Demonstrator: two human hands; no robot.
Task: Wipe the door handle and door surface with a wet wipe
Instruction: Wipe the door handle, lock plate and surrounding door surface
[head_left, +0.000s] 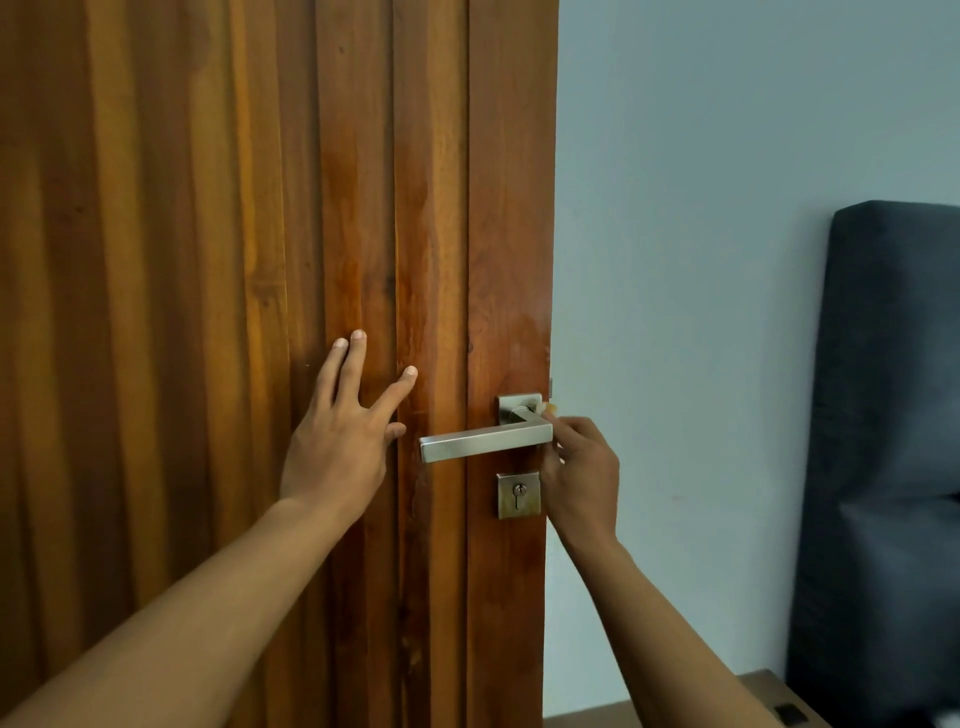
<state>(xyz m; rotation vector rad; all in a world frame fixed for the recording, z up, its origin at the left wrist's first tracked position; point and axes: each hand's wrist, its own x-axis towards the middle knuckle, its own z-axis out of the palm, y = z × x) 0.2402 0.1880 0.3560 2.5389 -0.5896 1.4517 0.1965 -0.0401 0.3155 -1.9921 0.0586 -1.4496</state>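
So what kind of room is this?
Probably a bedroom in a home. There is a wooden door with a metal handle and a keyhole, a plain pale wall, and what looks like a dark padded headboard on the right.

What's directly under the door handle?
A square keyhole plate sits on the door below the handle. The right hand covers the plate's right edge.
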